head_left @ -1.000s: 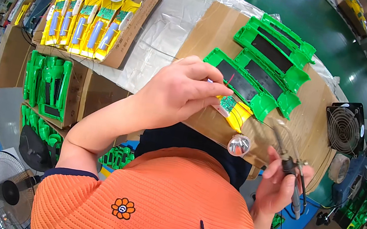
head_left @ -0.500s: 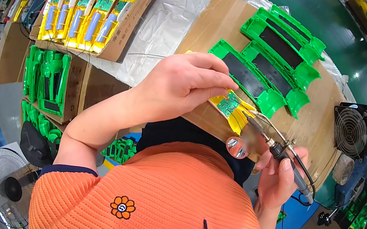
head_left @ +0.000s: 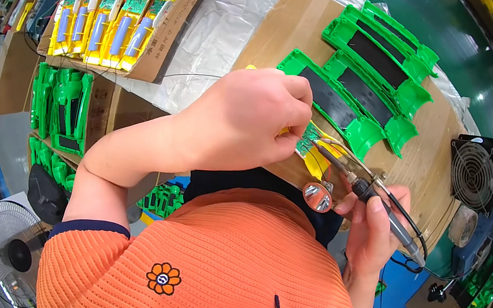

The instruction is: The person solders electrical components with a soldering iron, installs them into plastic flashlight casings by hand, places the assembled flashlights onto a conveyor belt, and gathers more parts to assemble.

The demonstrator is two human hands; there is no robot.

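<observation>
My right hand [head_left: 372, 230] grips a soldering iron [head_left: 375, 203] with a dark handle and a thin metal tube alongside it. The iron's tip is at the green circuit board [head_left: 309, 140] in a yellow housing [head_left: 317, 166]. Over the left part of that housing, my left hand [head_left: 260, 114] is closed, fingers curled and pinched together; what they hold is hidden. A round, shiny lamp reflector [head_left: 317, 197] sits at the housing's near end. Beyond the hands, several green shell halves [head_left: 359, 101] with dark panels lie on the wooden board [head_left: 274, 28].
A cardboard box [head_left: 181, 19] of yellow housings with blue cells stands at the far left. Below it, another box [head_left: 97, 122] has green shells beside it. A small square fan [head_left: 474, 172] is at the right; a larger fan [head_left: 8, 251] stands lower left.
My left hand has rolled over the board, its fingers curling downward and covering more of the housing. The soldering iron's tip has shifted slightly left and up, onto the circuit board.
</observation>
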